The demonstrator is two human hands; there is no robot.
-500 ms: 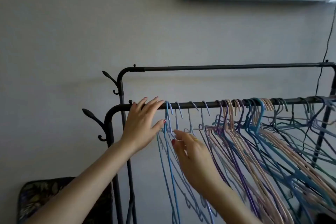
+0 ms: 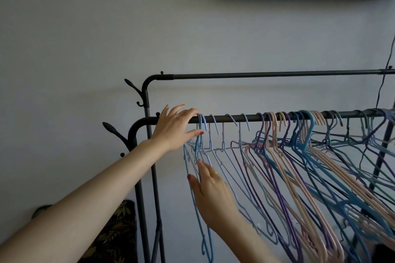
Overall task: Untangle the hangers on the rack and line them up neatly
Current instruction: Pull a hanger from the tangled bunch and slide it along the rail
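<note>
Two hands are raised at the left end of the rack, and the coming move is judged to turn on how they stand to one blue hanger [image 2: 197,145]. Nearest the camera, the right hand [image 2: 210,190] is held low against the left-hand group of hangers, its fingers fairly straight and extended upward; the fingertips [image 2: 199,163] are laid on the wire shoulders of the blue hanger, and nothing is seen to be clenched. Whether a wire is pinched behind the fingers cannot be told. Higher and farther, the left hand [image 2: 175,128] is spread loosely over the front rail [image 2: 235,118], with fingers straight beside the blue hook and the thumb pointed at its neck; no grasp is made.

The blue hanger thus lies between the hands, above the right and just right of the left, with its long axis run steeply downward from the rail. The left hand is the nearer to the hook. Four pale hooks are spaced along the rail to the right; farther right, the tangled mass of hangers [image 2: 320,156] is crowded together, with arms crossed. Behind, a second rail [image 2: 277,74] is left bare.
</note>
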